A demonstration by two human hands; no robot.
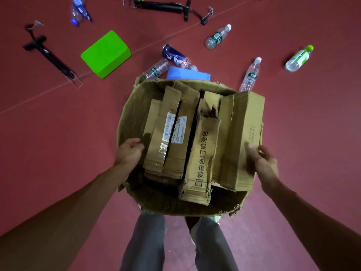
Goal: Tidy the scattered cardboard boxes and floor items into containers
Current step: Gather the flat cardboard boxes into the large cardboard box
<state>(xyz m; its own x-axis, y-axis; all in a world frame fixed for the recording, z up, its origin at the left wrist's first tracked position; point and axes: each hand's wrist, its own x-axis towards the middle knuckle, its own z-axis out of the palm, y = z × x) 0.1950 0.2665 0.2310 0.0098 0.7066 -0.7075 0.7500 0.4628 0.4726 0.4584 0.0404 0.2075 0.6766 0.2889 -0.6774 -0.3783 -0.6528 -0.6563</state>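
A large open cardboard box [132, 106] stands on the red floor in front of my legs. Several flattened cardboard boxes stand on edge inside it; one with printed characters [203, 153] is in the middle and a wide one [240, 133] leans at the right. My left hand [130, 151] grips the big box's left wall, fingers curled over the rim. My right hand [263, 163] holds the right side against the wide flattened piece.
Beyond the box lie a blue foam block [187, 74], a green foam block [106, 53], several plastic bottles [250, 75] and a dark blue bottle [176, 57]. Two black pumps [48, 55] [166, 7] lie farther back on the floor.
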